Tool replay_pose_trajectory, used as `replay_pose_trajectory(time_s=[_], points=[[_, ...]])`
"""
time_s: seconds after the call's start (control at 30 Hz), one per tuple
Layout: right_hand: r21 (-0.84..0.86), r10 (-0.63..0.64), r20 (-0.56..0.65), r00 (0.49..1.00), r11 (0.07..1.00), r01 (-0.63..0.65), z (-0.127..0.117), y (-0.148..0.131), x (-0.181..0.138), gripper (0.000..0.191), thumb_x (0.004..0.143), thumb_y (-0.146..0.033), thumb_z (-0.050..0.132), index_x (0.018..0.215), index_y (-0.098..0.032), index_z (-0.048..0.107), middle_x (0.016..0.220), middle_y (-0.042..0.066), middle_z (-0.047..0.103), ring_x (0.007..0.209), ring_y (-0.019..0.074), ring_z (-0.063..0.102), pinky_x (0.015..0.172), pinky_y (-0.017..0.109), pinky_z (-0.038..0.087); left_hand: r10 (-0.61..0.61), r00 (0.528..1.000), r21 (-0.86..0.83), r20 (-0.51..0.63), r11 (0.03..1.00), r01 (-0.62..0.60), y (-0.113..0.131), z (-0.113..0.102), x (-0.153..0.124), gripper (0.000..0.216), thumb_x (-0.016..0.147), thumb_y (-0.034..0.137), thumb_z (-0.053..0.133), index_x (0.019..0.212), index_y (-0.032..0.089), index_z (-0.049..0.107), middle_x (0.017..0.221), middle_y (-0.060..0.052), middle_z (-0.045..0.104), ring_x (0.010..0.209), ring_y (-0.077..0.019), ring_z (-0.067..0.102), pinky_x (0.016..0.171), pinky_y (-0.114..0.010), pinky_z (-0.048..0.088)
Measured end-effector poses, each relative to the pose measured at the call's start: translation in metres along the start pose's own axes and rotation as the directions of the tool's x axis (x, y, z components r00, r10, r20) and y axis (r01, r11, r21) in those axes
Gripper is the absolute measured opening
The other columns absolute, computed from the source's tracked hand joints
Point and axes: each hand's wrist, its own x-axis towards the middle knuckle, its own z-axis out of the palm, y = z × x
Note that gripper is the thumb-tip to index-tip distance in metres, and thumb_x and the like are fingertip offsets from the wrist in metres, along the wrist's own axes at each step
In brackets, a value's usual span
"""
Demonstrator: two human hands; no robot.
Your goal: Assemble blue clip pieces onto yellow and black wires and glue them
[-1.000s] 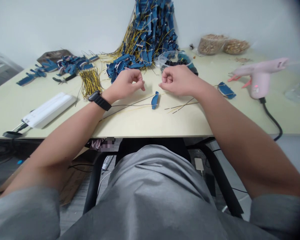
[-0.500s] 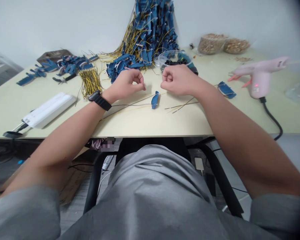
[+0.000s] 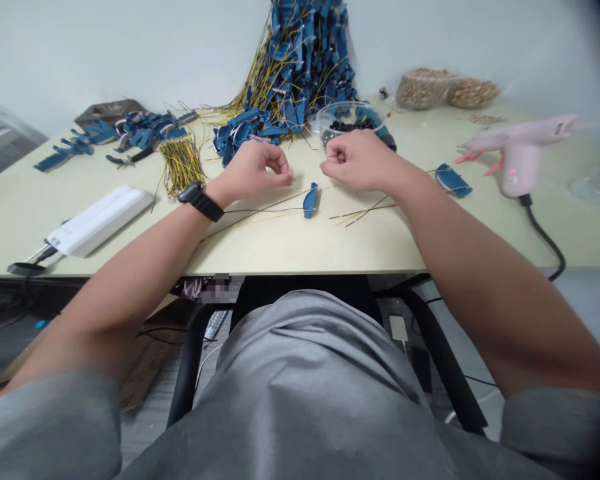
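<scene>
My left hand [image 3: 261, 170], with a black watch [image 3: 201, 201] on its wrist, is closed in a pinch above the table. What its fingertips hold, if anything, is too small to name. Opposite it, a short gap away, my right hand [image 3: 355, 160] has its fingers curled in, and their contents are hidden. On the table just below the gap lies a small curved blue piece [image 3: 310, 201] with thin black and yellow wires running off to the left. Several loose wire ends [image 3: 364, 212] lie under my right forearm. A clear bowl [image 3: 350, 115] of small black parts stands behind my right hand.
A pink glue gun [image 3: 519, 150] and a flat blue piece [image 3: 453, 181] are on the right. To the left are a white power strip [image 3: 99, 220], a yellow wire bundle [image 3: 181, 163] and pliers [image 3: 129, 159]. Blue wired pieces [image 3: 313, 60] are heaped at the back.
My left fingertips have shifted very slightly to the right, and the gap between the hands is a little narrower. The small blue piece and everything else stay put.
</scene>
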Motion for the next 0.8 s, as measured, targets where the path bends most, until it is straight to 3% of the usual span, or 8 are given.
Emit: replay_pose_trajectory(time_s=[0.1, 0.23, 0.43, 0.5, 0.6, 0.7, 0.8], points=[[-0.009, -0.002, 0.000, 1.000, 1.000, 0.002, 0.000, 0.001, 0.000, 0.045, 0.097, -0.039, 0.088, 0.076, -0.031, 0.049, 0.075, 0.006, 0.060, 0.088, 0.0328, 0.064, 0.084, 0.048, 0.056, 0.010, 1.000, 0.012, -0.004, 1.000, -0.010, -0.002, 0.000, 0.001, 0.032, 0.084, 0.053, 0.094, 0.071, 0.031, 0.074, 0.086, -0.007, 0.090, 0.083, -0.0262, 0.077, 0.085, -0.043, 0.061], [0.012, -0.010, 0.007, 1.000, 1.000, 0.010, -0.002, 0.000, -0.002, 0.043, 0.098, -0.043, 0.087, 0.078, -0.032, 0.051, 0.077, 0.006, 0.060, 0.089, 0.0322, 0.063, 0.085, 0.047, 0.056, 0.049, 0.999, -0.012, 0.009, 0.999, -0.049, -0.005, -0.001, 0.001, 0.027, 0.083, 0.054, 0.098, 0.077, 0.031, 0.086, 0.089, -0.007, 0.092, 0.087, -0.0289, 0.080, 0.092, -0.046, 0.066], [0.073, -0.009, 0.001, 1.000, 0.997, 0.009, -0.002, -0.012, -0.007, 0.033, 0.102, -0.051, 0.090, 0.091, -0.032, 0.066, 0.082, 0.004, 0.065, 0.092, 0.0321, 0.065, 0.090, 0.046, 0.054, 0.064, 0.998, -0.060, -0.008, 0.996, -0.064, -0.001, 0.001, -0.001, 0.020, 0.087, 0.050, 0.103, 0.085, 0.032, 0.094, 0.095, -0.005, 0.096, 0.100, -0.0330, 0.087, 0.109, -0.053, 0.070], [0.093, -0.007, 0.021, 1.000, 0.996, 0.005, -0.002, -0.018, -0.008, 0.032, 0.104, -0.054, 0.091, 0.094, -0.031, 0.070, 0.076, 0.001, 0.059, 0.088, 0.0302, 0.063, 0.089, 0.045, 0.053, 0.073, 0.997, -0.090, -0.014, 0.993, -0.074, 0.003, 0.002, -0.002, 0.020, 0.086, 0.050, 0.104, 0.085, 0.032, 0.095, 0.092, -0.005, 0.095, 0.097, -0.0318, 0.086, 0.105, -0.052, 0.069], [0.143, -0.025, 0.054, 0.998, 0.990, 0.017, 0.000, -0.025, -0.010, 0.031, 0.107, -0.055, 0.091, 0.095, -0.031, 0.075, 0.070, -0.002, 0.051, 0.082, 0.0264, 0.056, 0.085, 0.042, 0.050, 0.044, 0.999, -0.158, -0.010, 0.986, -0.046, 0.008, 0.005, -0.005, 0.024, 0.087, 0.054, 0.104, 0.090, 0.030, 0.100, 0.087, -0.005, 0.093, 0.087, -0.0269, 0.079, 0.087, -0.048, 0.062], [0.234, -0.051, 0.089, 0.995, 0.972, 0.029, 0.001, -0.030, -0.012, 0.031, 0.109, -0.057, 0.091, 0.096, -0.031, 0.078, 0.070, -0.003, 0.055, 0.078, 0.0233, 0.052, 0.078, 0.038, 0.045, 0.027, 1.000, -0.240, -0.008, 0.970, -0.028, 0.011, 0.007, -0.008, 0.030, 0.088, 0.057, 0.108, 0.095, 0.028, 0.103, 0.092, -0.007, 0.095, 0.084, -0.0255, 0.077, 0.079, -0.045, 0.058], [0.337, -0.047, 0.145, 0.988, 0.941, -0.004, 0.001, -0.032, -0.013, 0.038, 0.108, -0.062, 0.095, 0.097, -0.030, 0.079, 0.072, -0.002, 0.064, 0.074, 0.0213, 0.054, 0.072, 0.035, 0.043, 0.015, 1.000, -0.283, -0.021, 0.959, -0.020, 0.011, 0.010, -0.009, 0.031, 0.087, 0.057, 0.111, 0.093, 0.027, 0.103, 0.099, -0.009, 0.097, 0.091, -0.0283, 0.083, 0.080, -0.043, 0.063]])
